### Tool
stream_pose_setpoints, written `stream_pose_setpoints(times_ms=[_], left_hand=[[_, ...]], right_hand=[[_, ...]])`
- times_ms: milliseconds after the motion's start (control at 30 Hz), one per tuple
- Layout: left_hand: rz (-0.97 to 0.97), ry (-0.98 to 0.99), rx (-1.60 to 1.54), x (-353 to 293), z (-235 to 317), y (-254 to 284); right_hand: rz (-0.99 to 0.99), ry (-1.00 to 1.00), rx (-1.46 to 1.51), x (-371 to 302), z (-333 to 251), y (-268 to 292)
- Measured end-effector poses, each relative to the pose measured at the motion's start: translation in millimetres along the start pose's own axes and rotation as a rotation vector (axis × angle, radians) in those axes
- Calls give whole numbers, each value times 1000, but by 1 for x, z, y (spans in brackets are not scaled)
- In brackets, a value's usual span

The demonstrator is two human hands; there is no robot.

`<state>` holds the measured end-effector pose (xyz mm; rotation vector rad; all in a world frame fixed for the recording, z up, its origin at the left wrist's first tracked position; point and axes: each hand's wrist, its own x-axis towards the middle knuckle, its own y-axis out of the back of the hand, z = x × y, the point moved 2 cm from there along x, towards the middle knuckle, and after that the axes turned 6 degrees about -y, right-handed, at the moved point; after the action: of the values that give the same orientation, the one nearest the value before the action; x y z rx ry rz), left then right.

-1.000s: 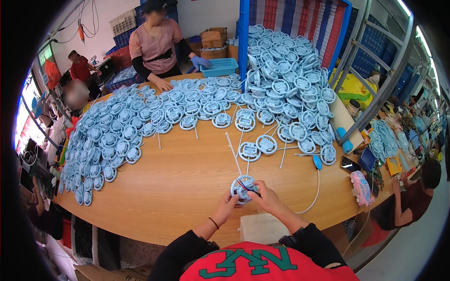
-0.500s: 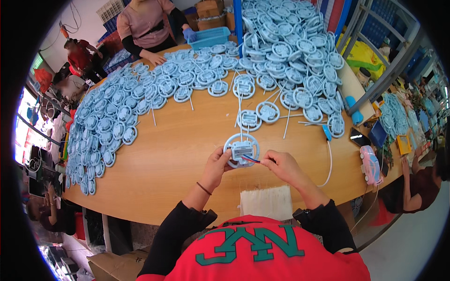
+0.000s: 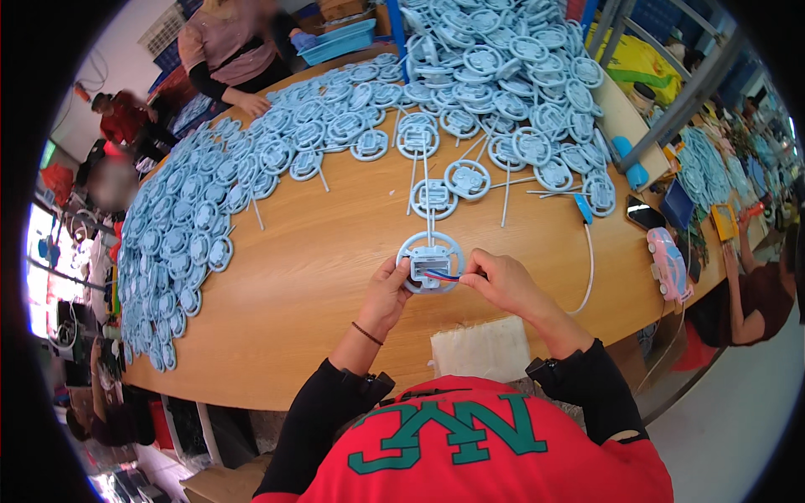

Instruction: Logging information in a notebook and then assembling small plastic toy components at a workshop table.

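Observation:
A pale blue toy steering wheel (image 3: 454, 247) with a long thin stem is held just above the table in front of me. My left hand (image 3: 386, 293) is closed on the left side of its rim. My right hand (image 3: 501, 280) pinches the end of some thin red-and-blue strands (image 3: 445, 276) that look like wires and cross the wheel's hub. Their far end lies over the open rectangular recess in the hub; whether they are fixed there I cannot make out. Two like wheels lie in line beyond, the nearer wheel (image 3: 433, 197) close to the stem.
Many pale blue wheels (image 3: 277, 155) cover the table's left and far sides; more are heaped behind (image 3: 503, 63). A white cloth (image 3: 480, 349) lies at the near edge. To the right are a white cable (image 3: 591, 268), a phone (image 3: 644, 213) and a pink toy car (image 3: 667, 261). Co-workers sit and stand around.
The view has shifted slightly. Both hands keep their hold; the strands and the right hand's pinch sit a little higher against the wheel.

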<state>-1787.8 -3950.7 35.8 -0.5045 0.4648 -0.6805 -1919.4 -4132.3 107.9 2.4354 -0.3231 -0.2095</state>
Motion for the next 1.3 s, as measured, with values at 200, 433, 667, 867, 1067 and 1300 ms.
stream_pose_setpoints(times_ms=[200, 433, 667, 867, 1067, 1300], left_hand=[[-35, 56, 37, 0, -2, -4], [-173, -3, -16, 9, -13, 5], [-124, 94, -56, -3, -3, 4], [-128, 184, -197, -7, -17, 9], [-96, 161, -195, -1, -32, 26], [133, -134, -86, 70, 54, 133]], right_hand=[[-15, -42, 89, -6, 11, -1], [50, 26, 156, -6, 23, -17], [-33, -15, 163, -4, 13, -13], [-71, 10, 235, 1, 33, -37], [-67, -65, 167, 10, 34, -45], [-25, -226, 46, 36, 65, -59]])
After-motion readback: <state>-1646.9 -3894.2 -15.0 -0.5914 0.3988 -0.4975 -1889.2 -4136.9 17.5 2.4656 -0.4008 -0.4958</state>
